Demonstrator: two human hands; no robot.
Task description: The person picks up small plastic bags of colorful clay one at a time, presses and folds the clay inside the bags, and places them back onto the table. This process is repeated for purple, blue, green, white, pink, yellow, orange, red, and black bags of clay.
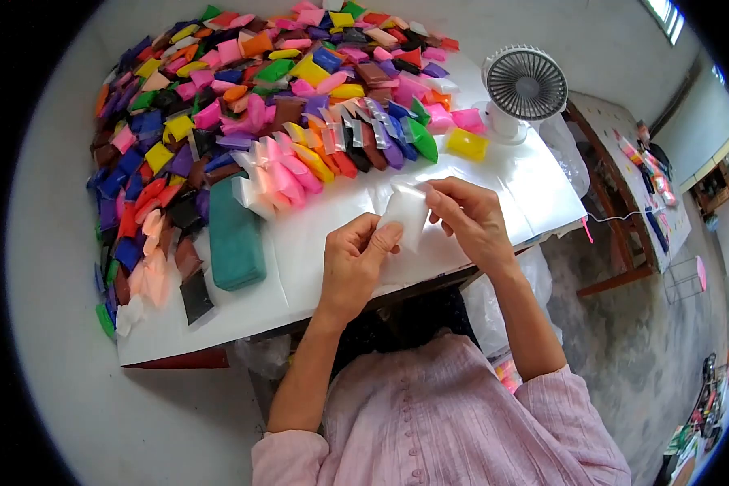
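Note:
Between my two hands, over the table's front edge, is a small white packet point(406, 217) in clear plastic. My left hand point(356, 257) grips its lower left side, thumb laid across the front. The fingers of my right hand point(471, 217) pinch the clear plastic at its top right corner. Just beyond my hands stands a row of coloured packets point(344, 150), running from white and pink through yellow, orange, red, black, brown and purple to blue and green. A single yellow packet point(466, 144) lies to the right of that row.
A large heap of coloured packets point(219, 81) covers the back and left of the white table point(300, 267). A dark green block point(236, 235) stands left of the row. At the right is a white fan point(525, 85); beyond it is another table point(616, 162) with items on it.

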